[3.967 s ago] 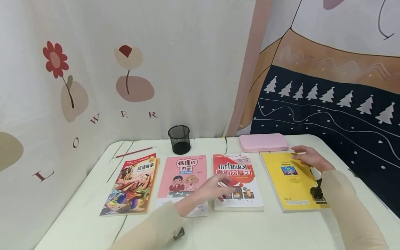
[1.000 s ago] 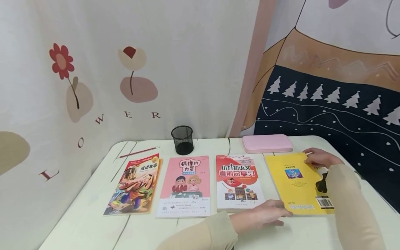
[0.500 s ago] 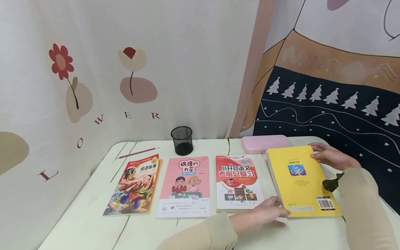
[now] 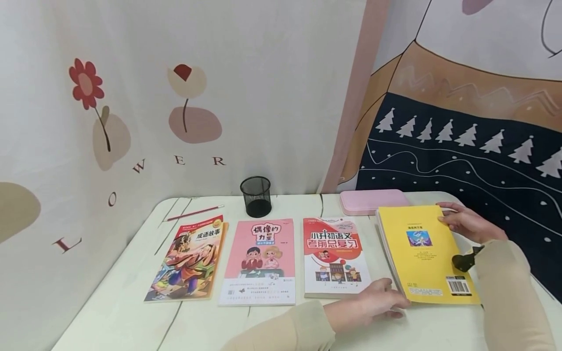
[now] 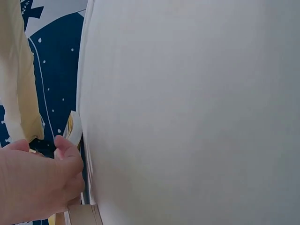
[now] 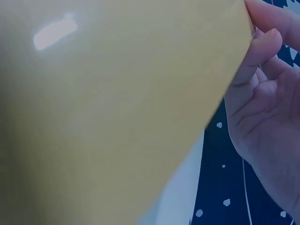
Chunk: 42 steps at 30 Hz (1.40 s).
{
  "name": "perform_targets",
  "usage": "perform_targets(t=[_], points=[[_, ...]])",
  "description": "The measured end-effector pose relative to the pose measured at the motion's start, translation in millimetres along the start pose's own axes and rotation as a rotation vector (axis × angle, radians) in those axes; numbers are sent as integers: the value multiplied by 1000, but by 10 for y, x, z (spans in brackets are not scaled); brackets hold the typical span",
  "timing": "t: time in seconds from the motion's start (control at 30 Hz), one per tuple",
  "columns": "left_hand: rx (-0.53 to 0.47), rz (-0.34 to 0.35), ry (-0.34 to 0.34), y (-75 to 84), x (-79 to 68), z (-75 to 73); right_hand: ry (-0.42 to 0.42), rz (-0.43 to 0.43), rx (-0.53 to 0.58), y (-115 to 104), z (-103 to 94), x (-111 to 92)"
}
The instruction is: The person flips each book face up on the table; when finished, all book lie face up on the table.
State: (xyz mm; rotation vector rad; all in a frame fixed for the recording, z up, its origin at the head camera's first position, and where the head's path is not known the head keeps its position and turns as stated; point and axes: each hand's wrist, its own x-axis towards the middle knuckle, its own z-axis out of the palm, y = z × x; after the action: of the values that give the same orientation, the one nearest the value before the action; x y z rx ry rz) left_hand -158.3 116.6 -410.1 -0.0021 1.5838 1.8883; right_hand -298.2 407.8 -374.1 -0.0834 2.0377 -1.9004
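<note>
A yellow paperback book with a small blue picture and a barcode lies back cover up at the right in the head view. My right hand pinches its upper right corner between thumb and fingers, and that side of the cover is raised; the right wrist view shows the fingertips on the bent corner. At the lower left corner my left hand holds the book's edge with curled fingers. In the left wrist view, white page edges fan out just past the left hand's fingers.
Left of the yellow book lie a red-and-white book, a pink book and a colourful storybook. Behind them are a pink pencil case, a black mesh pen cup and a red pencil. A printed curtain backs the table.
My left hand has gone from over the red-and-white book to the yellow book's lower left corner. My right hand has taken the top right corner; the book has shifted right and been raised there.
</note>
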Motion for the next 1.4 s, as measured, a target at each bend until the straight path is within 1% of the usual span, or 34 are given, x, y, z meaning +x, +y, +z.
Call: perform_targets(t=[0.1,0.27,0.33,0.47,0.5,0.57,0.7,0.77,0.9,1.03,1.17,1.23,1.33,1.4], points=[[-13,2,3,10,2,11,24,15,-12,7,-4,1],[1,-4,13,19,12,17,30,19,-7,24,-19,11],[-7,-1,15,14,7,19,41,23,-14,29,-19,14],[-42,28,10,7,-5,34,55,27,-50,28,-10,10],[-47,39,18,8,-5,41,59,30,-62,24,-6,10],[-49,69,47,13,-4,56,55,30,-78,10,2,6],[-14,136,154,22,-3,83,43,21,-84,-31,18,4],[6,167,196,33,-2,81,37,8,-93,-57,30,5],[27,215,229,59,1,40,32,-11,-115,-104,49,6],[39,241,229,85,-4,-37,37,-15,-125,-144,61,-12],[89,244,214,126,-19,-137,45,-24,-155,-179,76,-40],[97,243,207,147,-23,-182,44,-34,-166,-197,86,-56],[71,252,190,176,-24,-246,31,-59,-175,-221,90,-77],[34,258,175,192,-23,-288,18,-74,-169,-238,88,-90]])
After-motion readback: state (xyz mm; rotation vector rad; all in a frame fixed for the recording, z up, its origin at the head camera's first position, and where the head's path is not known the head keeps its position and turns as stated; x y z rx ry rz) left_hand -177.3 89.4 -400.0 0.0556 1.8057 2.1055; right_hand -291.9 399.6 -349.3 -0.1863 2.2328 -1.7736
